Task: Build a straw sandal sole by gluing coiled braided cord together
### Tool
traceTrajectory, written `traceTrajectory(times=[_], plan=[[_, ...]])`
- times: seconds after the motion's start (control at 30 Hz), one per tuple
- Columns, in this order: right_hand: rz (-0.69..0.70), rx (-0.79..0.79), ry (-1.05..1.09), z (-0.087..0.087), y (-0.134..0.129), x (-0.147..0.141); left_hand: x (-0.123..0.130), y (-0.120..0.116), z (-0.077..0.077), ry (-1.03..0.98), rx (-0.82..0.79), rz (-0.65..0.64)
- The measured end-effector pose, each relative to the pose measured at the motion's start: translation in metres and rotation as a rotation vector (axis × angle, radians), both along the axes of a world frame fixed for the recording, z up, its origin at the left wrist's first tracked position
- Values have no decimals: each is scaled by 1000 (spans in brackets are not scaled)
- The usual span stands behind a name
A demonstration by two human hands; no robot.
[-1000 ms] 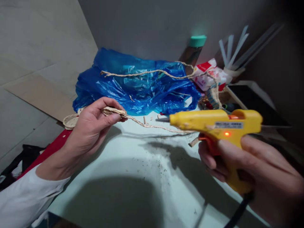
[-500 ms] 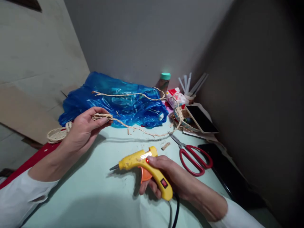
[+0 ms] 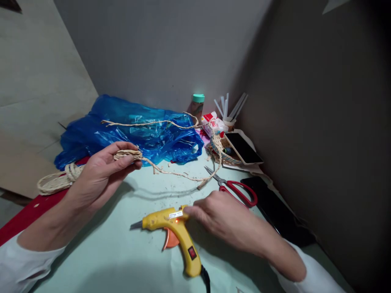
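Pinched between the thumb and fingers of my left hand is a small coil of twisted straw cord. Its loose strand runs right, loops by the basket and trails back over the blue bag. A yellow glue gun with an orange trigger lies on its side, nozzle left, a small light glowing. My right hand is at the gun's rear end, its thumb tip against or just over it, off the handle. The other fingers curl under the hand, mostly hidden. Red-handled scissors lie just beyond that hand.
A blue plastic bag lies at the back. Behind are a green-lidded jar, a cup of glue sticks, and a basket with a phone on it. A dark flat object lies right, a cord bundle left.
My right hand has let go of the glue gun's handle and trigger and moved up to its rear end. The gun is lower and nearer. The view has shifted right.
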State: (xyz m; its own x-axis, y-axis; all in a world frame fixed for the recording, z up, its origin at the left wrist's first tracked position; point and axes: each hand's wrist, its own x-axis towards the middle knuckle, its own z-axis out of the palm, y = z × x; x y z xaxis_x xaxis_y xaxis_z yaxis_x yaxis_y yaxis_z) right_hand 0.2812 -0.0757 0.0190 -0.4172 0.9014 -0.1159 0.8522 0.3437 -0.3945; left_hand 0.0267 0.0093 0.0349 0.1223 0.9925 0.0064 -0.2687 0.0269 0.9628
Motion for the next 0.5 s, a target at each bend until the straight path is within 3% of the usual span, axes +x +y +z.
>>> traceTrajectory(times=[0.17, 0.5], plan=[[-190, 154, -132, -9, 24, 21, -6, 5, -8, -41, -4, -28], [-27, 223, -208, -40, 42, 31, -5, -5, -14, -17, 9, -121]])
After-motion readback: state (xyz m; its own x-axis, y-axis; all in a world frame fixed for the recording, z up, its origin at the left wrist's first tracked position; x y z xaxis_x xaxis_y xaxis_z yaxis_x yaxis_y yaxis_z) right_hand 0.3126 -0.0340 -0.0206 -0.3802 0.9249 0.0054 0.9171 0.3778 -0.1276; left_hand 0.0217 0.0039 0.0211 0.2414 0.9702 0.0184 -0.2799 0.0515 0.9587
